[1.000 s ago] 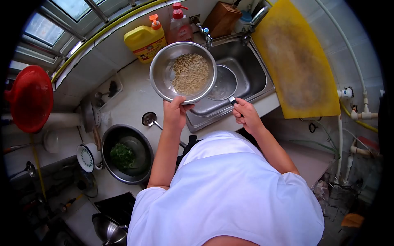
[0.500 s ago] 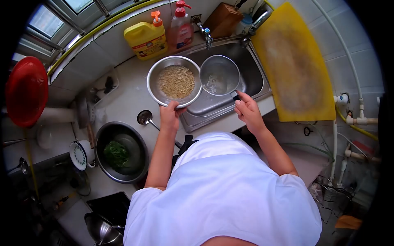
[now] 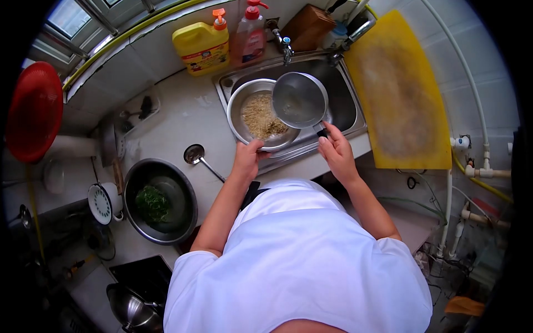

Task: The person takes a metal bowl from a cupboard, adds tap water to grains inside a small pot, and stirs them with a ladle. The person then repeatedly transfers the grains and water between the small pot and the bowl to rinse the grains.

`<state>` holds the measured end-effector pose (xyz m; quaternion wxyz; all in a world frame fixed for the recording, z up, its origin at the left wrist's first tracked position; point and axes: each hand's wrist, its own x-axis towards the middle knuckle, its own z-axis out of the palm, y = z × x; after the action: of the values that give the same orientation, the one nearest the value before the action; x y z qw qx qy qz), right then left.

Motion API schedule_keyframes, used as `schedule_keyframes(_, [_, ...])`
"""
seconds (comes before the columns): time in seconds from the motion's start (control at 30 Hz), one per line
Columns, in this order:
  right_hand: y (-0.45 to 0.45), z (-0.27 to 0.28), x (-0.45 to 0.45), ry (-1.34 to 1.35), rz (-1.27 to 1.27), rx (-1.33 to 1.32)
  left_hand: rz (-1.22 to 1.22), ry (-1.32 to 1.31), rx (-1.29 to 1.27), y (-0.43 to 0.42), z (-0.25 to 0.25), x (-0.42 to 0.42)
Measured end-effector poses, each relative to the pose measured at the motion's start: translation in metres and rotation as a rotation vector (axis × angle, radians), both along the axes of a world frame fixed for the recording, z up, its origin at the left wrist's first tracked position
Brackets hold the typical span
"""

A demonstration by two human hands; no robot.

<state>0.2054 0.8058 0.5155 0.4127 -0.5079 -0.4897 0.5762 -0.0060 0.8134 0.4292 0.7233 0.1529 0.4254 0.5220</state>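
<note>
My left hand [image 3: 247, 160] grips the near rim of a steel bowl [image 3: 235, 123], thumb over the edge. Pale grains [image 3: 257, 114] lie in the bowl, apparently in water, heaped toward its lower right. My right hand [image 3: 337, 149] is closed around the short black handle of a round, fine-mesh strainer [image 3: 300, 101]. The strainer tilts toward the bowl and overlaps its right rim, hiding part of the inside. Both are over the left part of the steel sink [image 3: 347, 105]. Whether strainer and bowl touch, I cannot tell.
A ladle [image 3: 194, 154] lies on the counter near my left forearm. Farther left sits a dark basin [image 3: 186, 188] with chopped greens [image 3: 152, 204]. Behind stand a yellow jug [image 3: 201, 47], a pink pump bottle [image 3: 252, 39] and a faucet [image 3: 286, 47]. A yellow board [image 3: 400, 94] leans at right.
The bowl has moved right, from the counter's edge to over the sink. Its grains have shifted toward the lower right. The strainer has tilted toward the bowl and now overlaps its rim.
</note>
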Motion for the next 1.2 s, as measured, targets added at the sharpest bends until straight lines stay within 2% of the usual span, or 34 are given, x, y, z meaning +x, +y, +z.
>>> schedule_keyframes(0.7, [0.005, 0.012, -0.006, -0.315, -0.030, 0.214, 0.012, -0.003, 0.000, 0.004, 0.008, 0.002])
schedule_keyframes(0.87, [-0.005, 0.027, -0.007, -0.530, -0.012, 0.255, -0.004, 0.013, -0.019, 0.002, 0.014, 0.002])
schedule_keyframes(1.0, [0.000, 0.024, -0.010, -0.503, -0.016, 0.266, 0.002, -0.002, 0.016, 0.005, 0.012, 0.004])
schedule_keyframes(1.2, [-0.002, 0.034, -0.012, -0.658, 0.015, 0.354, 0.008, 0.010, -0.006, 0.002, 0.016, 0.004])
